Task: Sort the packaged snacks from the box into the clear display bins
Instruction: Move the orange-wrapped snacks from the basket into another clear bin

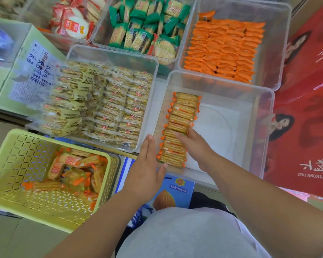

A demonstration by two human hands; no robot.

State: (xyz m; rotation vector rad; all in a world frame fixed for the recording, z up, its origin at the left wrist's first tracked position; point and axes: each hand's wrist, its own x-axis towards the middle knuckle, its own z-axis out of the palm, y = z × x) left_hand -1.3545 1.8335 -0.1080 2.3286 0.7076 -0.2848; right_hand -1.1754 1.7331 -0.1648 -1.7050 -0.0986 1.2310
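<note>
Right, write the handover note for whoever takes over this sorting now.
Hands: the left hand is open and flat beside the left of the cracker row. The right hand is open, with its fingers resting on the row's right side.
Done: one row stands along the left wall of the near clear bin.
Left: the loose packs in the yellow basket still need to go in, probably lined up beside that row.
</note>
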